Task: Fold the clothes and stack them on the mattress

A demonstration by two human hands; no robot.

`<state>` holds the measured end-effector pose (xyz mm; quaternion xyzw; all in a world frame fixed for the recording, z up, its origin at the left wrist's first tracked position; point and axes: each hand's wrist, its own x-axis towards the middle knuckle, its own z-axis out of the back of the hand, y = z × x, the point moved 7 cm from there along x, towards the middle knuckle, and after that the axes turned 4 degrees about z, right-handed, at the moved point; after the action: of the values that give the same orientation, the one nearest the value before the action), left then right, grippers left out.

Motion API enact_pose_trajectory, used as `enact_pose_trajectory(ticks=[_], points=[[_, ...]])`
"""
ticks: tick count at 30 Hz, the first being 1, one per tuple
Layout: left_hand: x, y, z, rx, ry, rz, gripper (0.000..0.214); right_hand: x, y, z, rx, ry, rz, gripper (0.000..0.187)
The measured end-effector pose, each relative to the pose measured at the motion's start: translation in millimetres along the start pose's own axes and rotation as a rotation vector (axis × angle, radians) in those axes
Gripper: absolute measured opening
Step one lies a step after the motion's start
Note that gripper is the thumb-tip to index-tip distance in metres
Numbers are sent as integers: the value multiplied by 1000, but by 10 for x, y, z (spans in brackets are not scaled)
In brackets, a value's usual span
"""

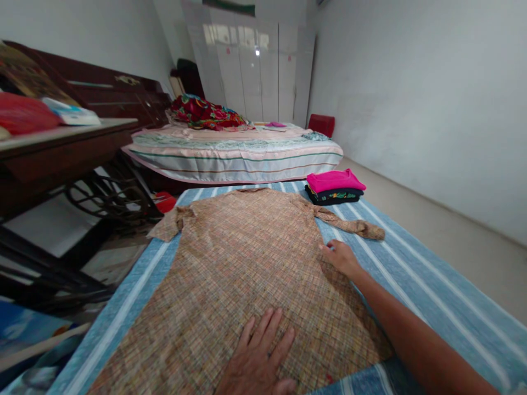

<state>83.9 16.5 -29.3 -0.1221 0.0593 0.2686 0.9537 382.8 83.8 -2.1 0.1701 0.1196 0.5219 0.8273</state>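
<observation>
A tan checked shirt (pixel 247 263) lies spread out, its collar at the far end and its wide hem towards me. My left hand (pixel 261 354) rests flat on the lower part of the shirt, palm down with fingers spread. At the right side edge of the cloth, below the sleeve, my right hand (pixel 341 258) has its fingers curled, thumb and fingertips pinching at the fabric. The right sleeve (pixel 349 224) stretches outward, bunched at its cuff. The left sleeve (pixel 167 225) sticks out shorter, crumpled near the shoulder.
Blue striped bedding (pixel 411 263) lies under the shirt. Folded clothes with a pink top (pixel 335 180) sit at the far right. Beyond stands a bed (pixel 239 156) with a red floral blanket (pixel 209 112). A sewing machine table (pixel 69 137) stands left; a wall (pixel 432 99) rises right.
</observation>
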Motion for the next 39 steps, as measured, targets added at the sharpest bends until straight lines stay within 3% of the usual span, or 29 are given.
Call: enact_pose_trajectory(ticks=[4,7,11,13,16,19,25,30,36,39], points=[[-40,-31,57,-15,4,7,69,-228,-145,-68,173,204,1,29],[32,-55,250,-67,15,50,62,-396,-249,-203,427,367,-35,31],[372,-33,605,-86,-64,186,56,-407,-295,-161,503,224,-17,29],[555,-31,651,-74,-70,226,58,-430,-283,-127,593,180,-54,26],[705,-78,527,-60,-24,181,67,-558,-203,-197,867,351,-139,28],[706,-103,382,-62,-17,124,70,-685,-119,-275,1058,549,-135,31],[710,-67,327,-66,13,135,73,-616,-318,-363,964,423,-194,26],[752,-48,304,-36,16,114,73,-571,-286,-351,1067,378,-208,29],[757,-15,241,4,-33,78,71,-564,-271,-321,1118,434,-235,33],[761,-2,227,10,-61,62,69,-584,-305,-330,1136,397,-222,35]])
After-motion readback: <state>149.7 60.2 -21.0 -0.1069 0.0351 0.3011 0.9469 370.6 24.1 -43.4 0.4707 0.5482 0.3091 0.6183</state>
